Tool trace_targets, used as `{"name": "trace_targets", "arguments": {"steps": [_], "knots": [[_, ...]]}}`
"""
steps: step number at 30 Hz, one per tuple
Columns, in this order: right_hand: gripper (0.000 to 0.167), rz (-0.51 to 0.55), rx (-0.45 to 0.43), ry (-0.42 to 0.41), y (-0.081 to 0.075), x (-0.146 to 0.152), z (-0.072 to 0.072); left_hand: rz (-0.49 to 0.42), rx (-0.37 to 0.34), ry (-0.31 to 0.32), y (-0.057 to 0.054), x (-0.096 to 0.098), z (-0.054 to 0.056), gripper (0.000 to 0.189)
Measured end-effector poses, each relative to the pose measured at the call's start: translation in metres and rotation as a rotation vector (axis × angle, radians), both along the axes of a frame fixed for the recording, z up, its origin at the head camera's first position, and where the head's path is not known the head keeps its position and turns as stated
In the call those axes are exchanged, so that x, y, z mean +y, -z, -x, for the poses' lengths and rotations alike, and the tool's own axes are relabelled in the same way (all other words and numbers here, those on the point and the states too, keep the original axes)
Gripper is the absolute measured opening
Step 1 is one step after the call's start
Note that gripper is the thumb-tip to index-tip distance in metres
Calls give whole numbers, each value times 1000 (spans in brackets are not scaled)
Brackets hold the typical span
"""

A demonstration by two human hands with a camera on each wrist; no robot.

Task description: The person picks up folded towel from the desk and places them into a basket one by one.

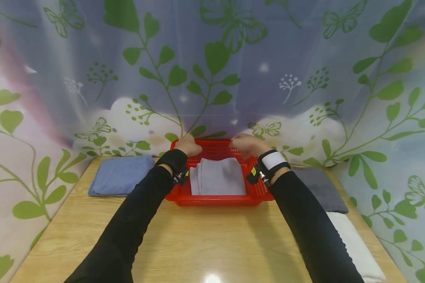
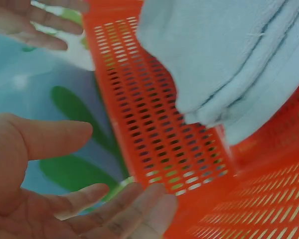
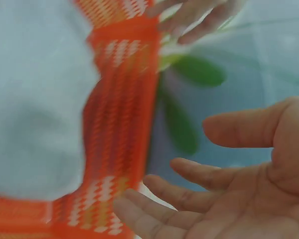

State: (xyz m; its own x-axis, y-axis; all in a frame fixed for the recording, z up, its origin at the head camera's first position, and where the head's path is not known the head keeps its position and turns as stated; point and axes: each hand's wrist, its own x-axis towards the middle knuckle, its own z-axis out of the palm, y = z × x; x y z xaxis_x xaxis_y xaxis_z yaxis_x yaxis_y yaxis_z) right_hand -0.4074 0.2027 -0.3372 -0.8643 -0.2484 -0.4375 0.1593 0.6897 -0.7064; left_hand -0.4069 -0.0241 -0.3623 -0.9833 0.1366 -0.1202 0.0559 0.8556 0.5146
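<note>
A red perforated plastic basket (image 1: 216,200) stands at the back of the table, and a folded light grey towel (image 1: 221,177) lies in it. At its far left corner is my left hand (image 1: 189,145); the left wrist view shows the thumb apart and the fingertips (image 2: 157,204) overlapping the basket rim. Over the far right corner is my right hand (image 1: 248,144). In the right wrist view its fingers (image 3: 164,214) are extended and spread from the thumb, tips close by the rim. Neither hand has anything between thumb and fingers.
A folded blue towel (image 1: 122,175) lies left of the basket. On the right are a dark grey towel (image 1: 320,188), partly behind the right sleeve, and a white towel (image 1: 357,247). A leaf-patterned curtain (image 1: 233,90) hangs right behind the wooden table (image 1: 205,243).
</note>
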Motion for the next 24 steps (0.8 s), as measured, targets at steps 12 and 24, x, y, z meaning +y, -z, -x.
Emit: {"name": "trace_targets", "arguments": {"steps": [12, 24], "knots": [[56, 18, 312, -144, -44, -22, -82, -22, 90, -24, -6, -31, -17, 56], [61, -53, 793, -186, -31, -12, -191, 124, 17, -103, 22, -49, -31, 71]]}}
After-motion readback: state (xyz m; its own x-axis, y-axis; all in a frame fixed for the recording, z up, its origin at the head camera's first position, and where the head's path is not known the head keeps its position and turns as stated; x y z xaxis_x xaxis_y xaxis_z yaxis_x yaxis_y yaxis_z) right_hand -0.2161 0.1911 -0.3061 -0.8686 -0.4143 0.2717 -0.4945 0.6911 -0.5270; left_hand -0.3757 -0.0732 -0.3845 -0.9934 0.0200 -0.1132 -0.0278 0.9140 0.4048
